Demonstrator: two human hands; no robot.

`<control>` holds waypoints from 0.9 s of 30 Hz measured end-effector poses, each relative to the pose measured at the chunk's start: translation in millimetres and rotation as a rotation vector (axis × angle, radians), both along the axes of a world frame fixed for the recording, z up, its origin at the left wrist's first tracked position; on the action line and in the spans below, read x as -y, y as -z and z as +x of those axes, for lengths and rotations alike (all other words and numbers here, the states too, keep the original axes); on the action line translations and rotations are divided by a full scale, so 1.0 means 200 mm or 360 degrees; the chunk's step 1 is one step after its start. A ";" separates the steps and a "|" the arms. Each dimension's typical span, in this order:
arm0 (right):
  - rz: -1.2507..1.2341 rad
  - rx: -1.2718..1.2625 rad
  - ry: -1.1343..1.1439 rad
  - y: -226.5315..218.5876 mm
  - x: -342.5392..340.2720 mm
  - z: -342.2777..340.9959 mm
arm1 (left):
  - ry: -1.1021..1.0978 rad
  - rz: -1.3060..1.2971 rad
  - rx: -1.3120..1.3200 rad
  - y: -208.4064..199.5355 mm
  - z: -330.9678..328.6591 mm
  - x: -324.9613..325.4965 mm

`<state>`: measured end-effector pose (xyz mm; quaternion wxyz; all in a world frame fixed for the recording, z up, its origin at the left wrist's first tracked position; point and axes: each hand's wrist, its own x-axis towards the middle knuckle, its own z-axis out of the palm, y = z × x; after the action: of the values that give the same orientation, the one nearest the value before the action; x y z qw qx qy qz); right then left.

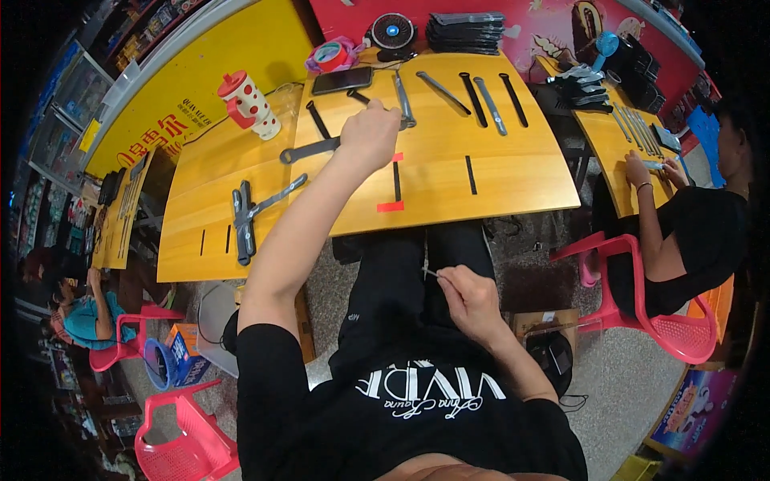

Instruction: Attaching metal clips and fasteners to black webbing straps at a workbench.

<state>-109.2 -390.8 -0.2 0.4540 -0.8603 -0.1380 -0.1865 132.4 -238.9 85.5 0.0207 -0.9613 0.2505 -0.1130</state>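
Over the middle of the yellow wooden table, my left hand (370, 136) is closed around a dark grey strap (311, 150). The strap's ringed end sticks out to the left; its other end seems to show past my fingers. Low over my lap, my right hand (472, 298) pinches a small thin metallic-looking piece (430, 273), too small to name. Black straps (473, 99) and grey straps (490, 106) lie spread along the table's far side. Left of my forearm, several grey straps (243, 223) lie crossed in a pile. Red tape (391, 207) marks a thin black strip (397, 182).
A phone (343, 80), a spotted tumbler (250, 106), a small black fan (393, 32) and a stack of dark packages (465, 34) stand toward the back. At right, a person (682, 232) works at another table; a pink chair (186, 437) stands at lower left.
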 end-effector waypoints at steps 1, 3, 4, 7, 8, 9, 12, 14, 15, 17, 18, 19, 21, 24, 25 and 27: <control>-0.0002 0.0012 0.0006 0.01 0.01 -0.01 | 0.0026 0.0032 -0.0021 0.04 0.09 0.02; -0.0013 -0.0055 0.0040 0.06 0.06 -0.01 | 0.0078 0.0065 -0.0031 0.14 0.22 0.08; -0.0010 -0.0115 0.0062 0.09 0.09 -0.02 | 0.0061 0.0120 -0.0030 0.17 0.28 0.10; 0.0046 -0.0224 0.0126 0.13 0.15 -0.01 | 0.0064 0.0208 -0.0005 0.28 0.39 0.12; 0.0072 -0.0257 0.0132 0.15 0.16 -0.01 | 0.0066 0.0229 -0.0037 0.29 0.40 0.11; 0.0085 -0.0261 0.0143 0.17 0.17 0.00 | 0.0071 0.0252 -0.0072 0.32 0.42 0.10; 0.0110 -0.0269 0.0161 0.21 0.18 0.03 | 0.0129 0.0253 -0.0001 0.38 0.48 0.07; 0.0148 -0.0250 0.0115 0.24 0.18 0.05 | 0.0166 0.0273 0.0012 0.38 0.49 0.05; 0.0159 -0.0259 0.0119 0.24 0.19 0.06 | 0.0176 0.0318 0.0020 0.37 0.49 0.04; 0.0127 -0.0298 0.0087 0.24 0.19 0.08 | 0.0183 0.0371 0.0024 0.34 0.49 0.01; 0.0136 -0.0301 0.0084 0.25 0.19 0.08 | 0.0168 0.0380 0.0009 0.32 0.49 -0.01; 0.0129 -0.0306 0.0082 0.26 0.19 0.08 | 0.0152 0.0388 -0.0005 0.31 0.49 -0.03; 0.0123 -0.0306 0.0073 0.26 0.19 0.09 | 0.0166 0.0394 0.0002 0.30 0.48 -0.07; 0.0096 -0.0303 0.0062 0.26 0.18 0.09 | 0.0165 0.0387 0.0044 0.28 0.45 -0.14; 0.0108 -0.0298 0.0046 0.25 0.17 0.08 | 0.0148 0.0379 0.0070 0.27 0.43 -0.17; 0.0105 -0.0293 0.0053 0.23 0.16 0.08 | 0.0086 0.0247 0.0059 0.18 0.30 -0.15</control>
<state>-93.3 -423.3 -47.0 0.4897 -0.8605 -0.0753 -0.1185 191.5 -208.1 50.1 0.0968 -0.9474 0.2840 -0.1115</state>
